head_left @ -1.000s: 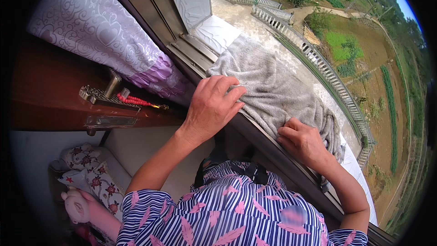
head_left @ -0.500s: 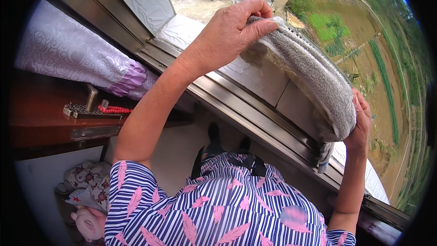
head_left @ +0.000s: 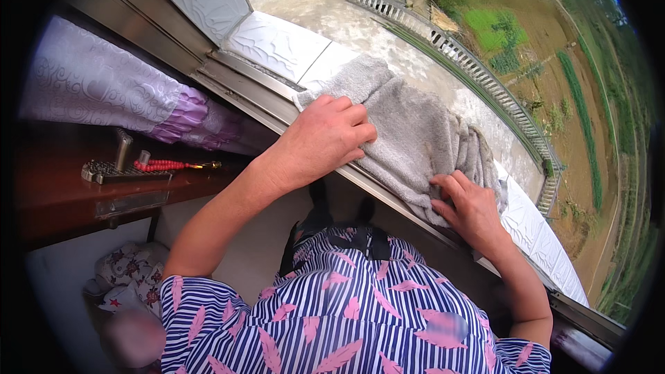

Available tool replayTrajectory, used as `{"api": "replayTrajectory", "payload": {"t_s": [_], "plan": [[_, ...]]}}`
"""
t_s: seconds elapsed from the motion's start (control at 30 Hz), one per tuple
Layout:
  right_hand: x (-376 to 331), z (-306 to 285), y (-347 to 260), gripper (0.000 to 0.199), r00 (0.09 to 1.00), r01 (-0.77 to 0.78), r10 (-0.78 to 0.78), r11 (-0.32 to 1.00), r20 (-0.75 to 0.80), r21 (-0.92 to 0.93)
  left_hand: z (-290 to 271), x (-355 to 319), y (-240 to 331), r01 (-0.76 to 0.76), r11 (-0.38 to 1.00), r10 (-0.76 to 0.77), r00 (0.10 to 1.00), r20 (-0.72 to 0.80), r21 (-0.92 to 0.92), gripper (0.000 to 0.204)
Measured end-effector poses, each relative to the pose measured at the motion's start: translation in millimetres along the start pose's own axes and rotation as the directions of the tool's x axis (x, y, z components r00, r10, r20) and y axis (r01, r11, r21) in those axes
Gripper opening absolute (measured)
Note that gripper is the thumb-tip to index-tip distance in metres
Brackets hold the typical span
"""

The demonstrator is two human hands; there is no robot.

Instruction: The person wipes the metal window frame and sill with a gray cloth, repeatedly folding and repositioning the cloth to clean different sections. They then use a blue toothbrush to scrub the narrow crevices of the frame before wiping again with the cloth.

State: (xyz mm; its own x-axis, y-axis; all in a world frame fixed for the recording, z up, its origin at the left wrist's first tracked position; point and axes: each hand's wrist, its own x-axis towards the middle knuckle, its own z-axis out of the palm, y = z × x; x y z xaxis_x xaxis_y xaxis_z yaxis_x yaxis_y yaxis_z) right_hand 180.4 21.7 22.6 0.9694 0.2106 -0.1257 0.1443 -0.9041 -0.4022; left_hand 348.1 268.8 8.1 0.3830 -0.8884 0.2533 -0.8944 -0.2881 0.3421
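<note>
A grey towel (head_left: 409,128) lies spread and wrinkled over the metal window track and the white tiled sill beyond it. Its left end rests near the track, and its right part is bunched in folds. My left hand (head_left: 325,137) is closed on the near edge of the towel, with the fingers curled down onto the cloth. Farther right, my right hand (head_left: 471,211) pinches the towel's near edge between thumb and fingers. Some fingertips of both hands are hidden in or behind the cloth.
Beyond the white tiles (head_left: 277,45) is a drop to a concrete yard with a balustrade (head_left: 450,48) and fields. A purple curtain (head_left: 118,86) hangs at left, above a brown wooden surface (head_left: 52,159) bearing a metal handle plate (head_left: 125,172) and red beads (head_left: 163,165).
Both hands have come down and nearer, bringing the towel from a raised, folded hang to lying spread on the sill and track. My right hand has moved left.
</note>
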Motion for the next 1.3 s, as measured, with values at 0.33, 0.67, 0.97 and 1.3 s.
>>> {"api": "replayTrajectory", "payload": {"t_s": [0.33, 0.67, 0.97, 1.3], "plan": [[73.2, 29.3, -37.3, 0.018, 0.958, 0.174, -0.211, 0.966, -0.194, -0.192, 16.7, -11.4, -3.4, -0.088, 0.941, 0.128, 0.987, -0.101, 0.328, 0.008], [175.0, 40.3, -88.1, 0.015, 0.942, 0.258, -0.298, 0.938, -0.158, -0.232, -27.5, -42.6, -81.1, 0.255, 0.965, -0.234, 0.946, -0.224, 0.070, 0.016], [265.1, 54.1, -128.4, 0.016, 0.922, 0.318, -0.341, 0.937, -0.184, -0.146, -22.4, -87.2, -71.9, 0.360, 0.851, -0.508, 0.375, -0.776, -0.383, 0.024], [338.5, 64.6, -170.0, 0.021, 0.897, 0.341, -0.369, 0.928, -0.244, -0.148, 42.6, -100.4, 7.5, 0.333, 0.605, -0.795, 0.301, -0.526, -0.724, 0.022]]}}
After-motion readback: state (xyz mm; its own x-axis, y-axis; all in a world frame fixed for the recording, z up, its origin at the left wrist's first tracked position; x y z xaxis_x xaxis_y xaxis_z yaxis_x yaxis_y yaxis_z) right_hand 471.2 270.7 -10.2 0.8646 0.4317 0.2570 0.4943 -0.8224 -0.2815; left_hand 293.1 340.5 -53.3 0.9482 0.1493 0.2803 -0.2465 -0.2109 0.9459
